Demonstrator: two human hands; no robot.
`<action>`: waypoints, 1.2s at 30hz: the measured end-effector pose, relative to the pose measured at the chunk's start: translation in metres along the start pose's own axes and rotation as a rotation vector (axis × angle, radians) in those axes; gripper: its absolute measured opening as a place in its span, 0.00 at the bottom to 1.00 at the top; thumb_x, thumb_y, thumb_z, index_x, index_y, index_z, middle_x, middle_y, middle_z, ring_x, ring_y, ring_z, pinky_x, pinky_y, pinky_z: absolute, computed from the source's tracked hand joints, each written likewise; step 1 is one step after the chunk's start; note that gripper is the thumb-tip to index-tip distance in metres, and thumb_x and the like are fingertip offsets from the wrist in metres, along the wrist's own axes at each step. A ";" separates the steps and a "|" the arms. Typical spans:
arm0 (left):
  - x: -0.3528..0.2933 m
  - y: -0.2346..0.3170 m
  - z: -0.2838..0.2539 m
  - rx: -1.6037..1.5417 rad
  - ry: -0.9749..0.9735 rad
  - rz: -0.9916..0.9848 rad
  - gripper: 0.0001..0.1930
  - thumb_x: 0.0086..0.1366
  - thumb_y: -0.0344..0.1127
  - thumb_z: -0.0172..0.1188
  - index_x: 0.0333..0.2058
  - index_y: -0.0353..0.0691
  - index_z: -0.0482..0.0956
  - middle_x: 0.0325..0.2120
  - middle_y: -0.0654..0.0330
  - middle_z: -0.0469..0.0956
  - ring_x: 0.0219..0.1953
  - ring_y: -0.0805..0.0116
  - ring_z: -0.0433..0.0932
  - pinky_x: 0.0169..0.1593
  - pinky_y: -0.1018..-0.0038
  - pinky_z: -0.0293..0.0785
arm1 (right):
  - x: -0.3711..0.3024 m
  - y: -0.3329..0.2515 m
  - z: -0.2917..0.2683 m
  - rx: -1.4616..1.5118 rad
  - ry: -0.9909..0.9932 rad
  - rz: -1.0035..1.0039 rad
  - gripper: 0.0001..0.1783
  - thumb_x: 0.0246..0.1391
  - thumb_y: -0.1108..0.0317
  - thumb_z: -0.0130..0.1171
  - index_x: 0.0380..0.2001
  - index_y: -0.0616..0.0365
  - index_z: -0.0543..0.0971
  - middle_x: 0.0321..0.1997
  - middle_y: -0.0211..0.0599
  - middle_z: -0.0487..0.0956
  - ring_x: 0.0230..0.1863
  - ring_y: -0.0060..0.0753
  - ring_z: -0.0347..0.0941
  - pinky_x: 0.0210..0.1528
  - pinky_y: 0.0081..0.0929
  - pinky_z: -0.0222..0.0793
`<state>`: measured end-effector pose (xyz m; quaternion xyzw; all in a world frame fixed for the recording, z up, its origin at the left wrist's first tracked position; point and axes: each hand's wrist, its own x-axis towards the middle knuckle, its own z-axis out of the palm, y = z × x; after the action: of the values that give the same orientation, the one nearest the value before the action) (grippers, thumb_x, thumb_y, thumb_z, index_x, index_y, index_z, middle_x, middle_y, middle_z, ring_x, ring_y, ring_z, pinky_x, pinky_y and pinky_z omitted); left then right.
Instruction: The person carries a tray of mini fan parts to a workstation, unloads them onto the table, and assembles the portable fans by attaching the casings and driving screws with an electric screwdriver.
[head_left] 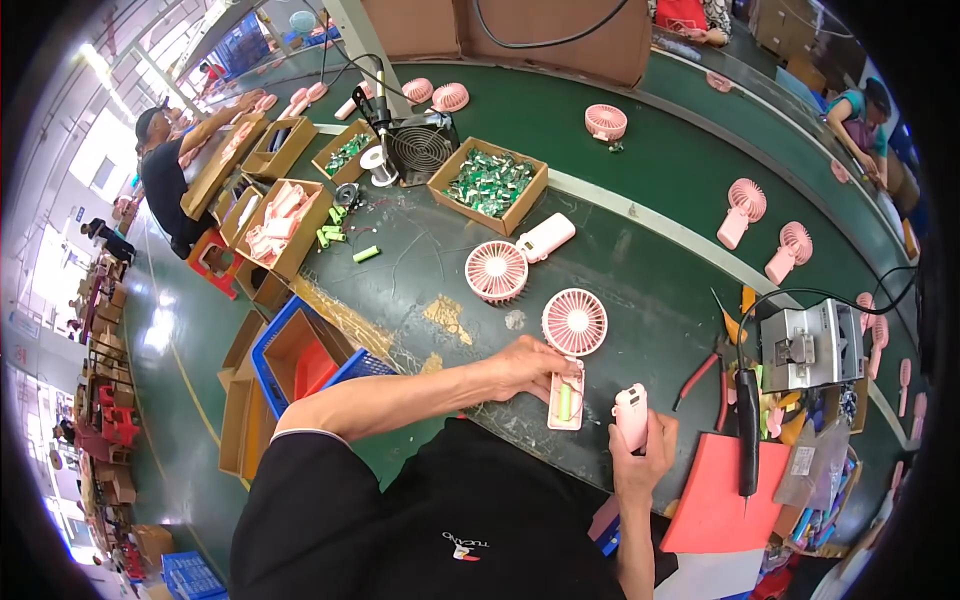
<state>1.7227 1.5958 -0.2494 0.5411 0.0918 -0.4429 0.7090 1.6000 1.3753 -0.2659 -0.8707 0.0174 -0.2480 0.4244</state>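
A pink handheld fan (574, 322) lies on the bench in front of me, its round grille pointing away. Its handle is uncovered, and a green battery cell (564, 403) and thin wiring show inside. My left hand (525, 368) is closed at the top of that handle, fingertips pinched over its inside; they partly hide what they touch. Just to the right, my right hand (645, 452) grips a pink handle cover (630, 415), raised and tilted, apart from the fan. Beyond them lies another pink fan (497, 271) with a handle piece (547, 237) beside it.
A box of green circuit boards (490, 183) and a solder spool (378, 165) stand at the back. Pliers (708, 385), a soldering iron (747, 430) and a metal device (800, 345) lie right. A blue crate (300, 350) stands left. Fans sit on the green conveyor (670, 165); co-workers sit beyond.
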 end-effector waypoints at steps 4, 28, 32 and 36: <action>0.006 -0.001 0.008 0.002 -0.052 0.003 0.15 0.59 0.35 0.65 0.39 0.28 0.80 0.34 0.49 0.82 0.35 0.59 0.83 0.42 0.62 0.82 | -0.005 -0.003 -0.003 -0.089 0.030 -0.014 0.27 0.33 0.75 0.72 0.42 0.66 0.76 0.37 0.42 0.72 0.37 0.41 0.71 0.36 0.33 0.67; 0.015 0.001 0.020 -0.219 -0.032 -0.019 0.16 0.65 0.34 0.59 0.46 0.26 0.74 0.41 0.48 0.79 0.43 0.55 0.81 0.50 0.60 0.79 | 0.027 -0.041 -0.009 0.076 -0.224 0.466 0.18 0.46 0.69 0.67 0.40 0.68 0.78 0.31 0.32 0.72 0.31 0.21 0.70 0.29 0.22 0.65; 0.013 -0.001 0.019 -0.295 -0.099 -0.015 0.18 0.66 0.37 0.57 0.47 0.27 0.73 0.43 0.47 0.78 0.46 0.57 0.79 0.53 0.60 0.76 | 0.037 -0.052 -0.004 -0.148 -0.226 0.270 0.19 0.41 0.71 0.70 0.39 0.66 0.78 0.32 0.38 0.74 0.32 0.31 0.73 0.32 0.26 0.69; 0.011 0.002 0.020 -0.364 -0.114 -0.015 0.24 0.67 0.46 0.56 0.48 0.27 0.73 0.42 0.50 0.78 0.44 0.62 0.79 0.51 0.63 0.76 | 0.051 -0.070 0.010 -0.304 -0.210 0.181 0.20 0.40 0.69 0.71 0.38 0.65 0.78 0.33 0.44 0.74 0.30 0.43 0.75 0.33 0.34 0.73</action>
<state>1.7233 1.5731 -0.2464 0.3773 0.1343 -0.4542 0.7958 1.6367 1.4154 -0.1977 -0.9407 0.0885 -0.1111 0.3082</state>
